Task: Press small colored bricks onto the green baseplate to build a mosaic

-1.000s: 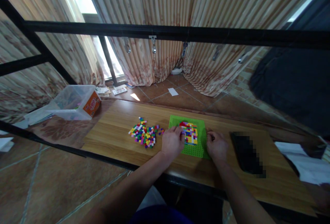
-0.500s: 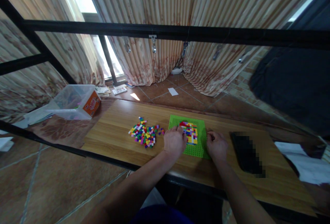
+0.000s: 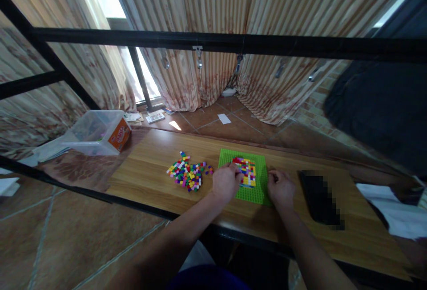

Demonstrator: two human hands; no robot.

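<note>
Baseplate [image 3: 258, 191] lies between both hands, left hand [image 3: 225, 182] overlapping it.

Two bare forearms without sleeves, dark blue clothing at the lap.

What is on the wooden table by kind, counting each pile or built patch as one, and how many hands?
Green baseplate: 1
Built patch of bricks: 1
Loose brick pile: 1
Dark flat object: 1
Hands, left hand and right hand: 2
Total: 6
</note>
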